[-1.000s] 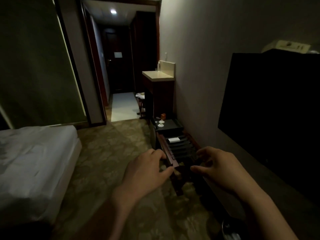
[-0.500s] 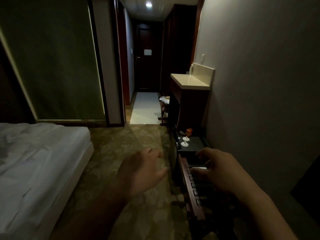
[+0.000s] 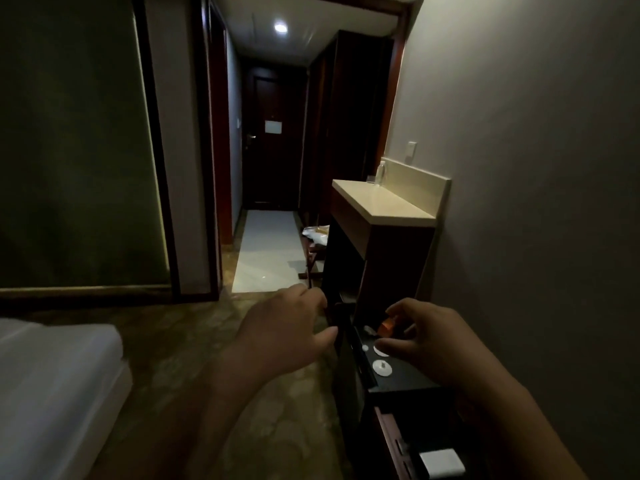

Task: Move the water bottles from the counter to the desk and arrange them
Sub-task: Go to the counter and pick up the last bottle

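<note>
The room is dim, with patterned carpet (image 3: 180, 358), a bed (image 3: 52, 393) at left and a hallway door (image 3: 273, 143) ahead. A bottle (image 3: 381, 173) stands on the far pale tabletop (image 3: 384, 202) beside the wall. Left hand (image 3: 287, 334) and right hand (image 3: 426, 344) hang in front, each grip loosely spread, holding nothing.

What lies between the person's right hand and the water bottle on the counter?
In the head view, the bare cream counter top and its dark wooden cabinet front separate the right hand from the water bottle at the far corner.
</note>
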### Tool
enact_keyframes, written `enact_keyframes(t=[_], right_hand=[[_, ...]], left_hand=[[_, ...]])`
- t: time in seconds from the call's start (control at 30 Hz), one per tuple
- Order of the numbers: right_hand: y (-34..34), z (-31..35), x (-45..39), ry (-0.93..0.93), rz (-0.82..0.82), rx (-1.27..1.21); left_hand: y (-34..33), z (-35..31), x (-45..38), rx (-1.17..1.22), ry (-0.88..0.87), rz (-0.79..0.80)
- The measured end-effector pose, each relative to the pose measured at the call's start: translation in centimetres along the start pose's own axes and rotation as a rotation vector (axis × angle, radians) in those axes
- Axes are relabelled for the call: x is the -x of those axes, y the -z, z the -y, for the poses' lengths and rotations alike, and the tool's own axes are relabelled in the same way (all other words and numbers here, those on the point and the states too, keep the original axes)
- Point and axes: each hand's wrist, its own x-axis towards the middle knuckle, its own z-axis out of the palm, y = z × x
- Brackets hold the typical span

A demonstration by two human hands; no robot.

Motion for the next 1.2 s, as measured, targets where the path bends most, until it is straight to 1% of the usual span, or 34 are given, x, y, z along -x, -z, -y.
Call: enact_keyframes(t=[0.17,0.33,0.57,0.77,0.87,1.0,1.07,1.2], right_hand=[[-1.9,0.3,-13.2,-0.025,-0.025,-0.023],[-5.1,-1.6,-27.9,-0.024,-0.026,-0.043],[-5.2,-2.9,-50.4,-0.029,-0.038,-0.042],[-6.6,-1.9,-66.7,-0.032,-0.016,0.015],[-9.0,-1.7,-75.0,-0.047,0.003,0.011],[-11.8,-1.9,-85.7,-0.086,0.017,0.02],[-12.5,-2.0,-91.5,-0.119,-0.014,0.011],[-12.6,-2.3,-101.6,-0.214,-0.097,0.001]], left_hand=[[-3.0,7.4,-11.1,-0.026,-0.06,0.04],[-7.8,14.8,-23.7,-0.057,-0.092,0.062],[-11.1,24.3,-43.5,-0.037,-0.104,0.047],[-13.5,34.5,-55.5,-0.118,-0.093,0.012],[-15.4,40.4,-61.7,-0.124,-0.09,0.012],[-17.8,47.7,-70.6,-0.119,-0.142,-0.007],[-18.7,51.1,-76.0,-0.102,-0.192,-0.005],[-19.9,55.8,-87.0,-0.074,-0.305,0.019]])
